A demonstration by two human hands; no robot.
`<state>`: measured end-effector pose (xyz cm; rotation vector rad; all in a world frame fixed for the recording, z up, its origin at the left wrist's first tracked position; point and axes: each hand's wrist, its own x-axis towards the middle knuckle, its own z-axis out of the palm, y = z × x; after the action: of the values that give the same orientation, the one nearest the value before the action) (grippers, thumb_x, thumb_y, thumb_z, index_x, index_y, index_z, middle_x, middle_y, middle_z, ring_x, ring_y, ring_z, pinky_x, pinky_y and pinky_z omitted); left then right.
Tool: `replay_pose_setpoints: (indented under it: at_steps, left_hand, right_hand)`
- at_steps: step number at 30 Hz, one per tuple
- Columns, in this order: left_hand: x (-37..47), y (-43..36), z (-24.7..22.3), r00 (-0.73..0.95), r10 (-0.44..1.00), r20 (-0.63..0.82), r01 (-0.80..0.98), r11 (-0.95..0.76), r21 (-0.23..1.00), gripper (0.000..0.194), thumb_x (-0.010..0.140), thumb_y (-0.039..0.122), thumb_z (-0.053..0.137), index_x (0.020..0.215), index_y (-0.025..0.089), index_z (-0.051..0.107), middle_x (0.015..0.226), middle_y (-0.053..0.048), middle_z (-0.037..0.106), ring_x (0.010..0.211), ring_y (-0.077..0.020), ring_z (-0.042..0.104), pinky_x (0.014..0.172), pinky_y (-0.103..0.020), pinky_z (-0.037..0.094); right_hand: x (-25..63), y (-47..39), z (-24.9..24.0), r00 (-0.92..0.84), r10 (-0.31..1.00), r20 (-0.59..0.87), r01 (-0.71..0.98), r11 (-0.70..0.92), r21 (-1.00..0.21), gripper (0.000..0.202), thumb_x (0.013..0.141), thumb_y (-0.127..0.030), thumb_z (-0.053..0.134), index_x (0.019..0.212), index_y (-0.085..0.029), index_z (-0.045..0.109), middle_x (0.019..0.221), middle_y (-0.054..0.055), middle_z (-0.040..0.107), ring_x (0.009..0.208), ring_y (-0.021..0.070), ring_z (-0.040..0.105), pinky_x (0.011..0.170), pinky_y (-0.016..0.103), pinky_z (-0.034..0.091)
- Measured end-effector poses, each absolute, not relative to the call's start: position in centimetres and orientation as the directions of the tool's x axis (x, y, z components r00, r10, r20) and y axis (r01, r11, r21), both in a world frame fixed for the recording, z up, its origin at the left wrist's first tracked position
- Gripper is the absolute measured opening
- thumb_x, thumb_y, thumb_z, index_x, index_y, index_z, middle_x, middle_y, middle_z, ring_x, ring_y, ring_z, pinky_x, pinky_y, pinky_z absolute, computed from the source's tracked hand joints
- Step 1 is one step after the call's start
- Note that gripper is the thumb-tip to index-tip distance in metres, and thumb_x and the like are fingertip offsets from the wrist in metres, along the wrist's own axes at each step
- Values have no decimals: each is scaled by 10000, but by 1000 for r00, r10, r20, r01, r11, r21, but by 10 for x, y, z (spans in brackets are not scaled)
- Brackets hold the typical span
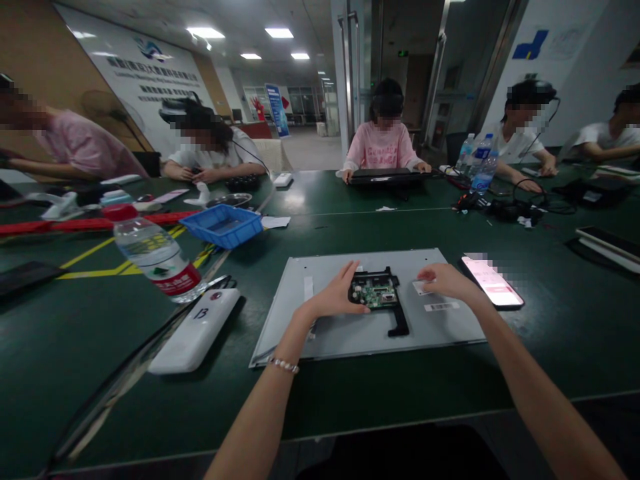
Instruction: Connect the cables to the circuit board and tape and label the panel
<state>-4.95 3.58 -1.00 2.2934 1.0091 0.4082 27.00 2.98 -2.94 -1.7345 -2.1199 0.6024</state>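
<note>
A flat grey display panel [345,340] lies on the table in front of me. On its middle sits a black plastic frame with a green circuit board [379,295] inside. My left hand [336,293] spans the frame's left end, fingers at its upper edge and thumb at its lower edge. To the right, over a white label [423,287] on the panel, is my right hand [445,280]. Its fingers are curled together; anything small between them is hidden. Beside that hand lies a lit phone [493,283].
Left of the panel are a white power bank [197,333], a red-capped water bottle [157,257] and a blue tray [223,225]. Cables [125,363] run along the table joint. Across the green table [390,387] sit several people, with bottles [484,167] at back right.
</note>
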Motion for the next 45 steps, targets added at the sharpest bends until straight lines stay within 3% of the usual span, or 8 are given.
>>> replay_pose_setpoints:
  at_steps: [6, 12, 16, 19, 25, 33, 38, 45]
  left_hand:
    - [-48, 33, -7, 661, 750, 26, 577, -530, 621, 1138, 623, 533, 683, 1441, 161, -15, 1509, -127, -12, 1375, -323, 59, 1129, -448, 130]
    - [-48, 32, -5, 661, 749, 47, 582, -551, 599, 1137, 622, 528, 683, 1443, 175, -20, 1513, -109, -27, 1375, -329, 40, 1126, -453, 138]
    - [-46, 29, -3, 659, 749, 75, 591, -577, 563, 1099, 633, 534, 678, 1447, 206, 16, 1516, -86, -2, 1366, -356, 69, 1114, -482, 148]
    - [-38, 24, -1, 668, 733, 125, 598, -629, 497, 1038, 662, 557, 652, 1445, 237, 51, 1515, -76, 39, 1365, -361, 67, 1108, -508, 127]
    - [-14, 9, 4, 684, 693, 228, 628, -719, 299, 755, 827, 476, 521, 1427, 235, 131, 1508, -71, 108, 1381, -270, 60, 1123, -448, 112]
    - [4, -7, 10, 765, 586, 266, 548, -810, 209, 480, 877, 355, 500, 1322, 237, 362, 1341, -68, 394, 1311, -224, 264, 1085, -392, 235]
    - [9, -10, 9, 791, 551, 266, 525, -834, 166, 429, 862, 342, 535, 1268, 250, 430, 1202, -61, 461, 1193, -221, 381, 1021, -382, 313]
    - [12, -11, 6, 808, 534, 250, 524, -844, 112, 368, 870, 341, 521, 1223, 249, 476, 1148, -61, 466, 1124, -220, 410, 968, -383, 348]
  right_hand:
    - [264, 30, -31, -205, 978, -36, 820, 152, -552, 107, 681, -186, 596, 746, -176, 680, 763, 44, 694, 738, 173, 638, 678, 259, 469]
    - [268, 24, -29, -165, 986, -25, 784, 116, -610, 234, 674, -188, 627, 905, -170, 657, 894, 58, 686, 775, 162, 636, 688, 256, 484]
    - [268, 24, -28, -141, 988, -66, 795, 74, -603, 200, 678, -191, 631, 872, -168, 679, 862, 69, 692, 777, 179, 640, 699, 278, 487]
    - [268, 24, -29, -151, 986, -65, 793, 82, -603, 170, 686, -186, 616, 841, -170, 687, 833, 66, 695, 768, 183, 642, 706, 286, 487]
    - [269, 22, -22, -161, 985, -66, 773, 84, -629, 155, 717, -219, 572, 810, -159, 680, 827, 68, 689, 781, 191, 635, 686, 282, 466]
    - [251, 17, -19, -410, 903, -130, 497, 102, -862, 151, 718, -210, 583, 845, -160, 646, 800, 42, 679, 751, 155, 629, 714, 269, 481]
    - [239, 15, -21, -434, 892, -125, 466, 104, -879, 162, 725, -208, 578, 853, -161, 665, 807, 45, 686, 745, 148, 629, 715, 268, 488]
    - [235, 19, -31, -426, 903, -52, 459, 167, -873, 159, 701, -212, 609, 838, -163, 674, 763, 39, 689, 721, 152, 634, 692, 267, 492]
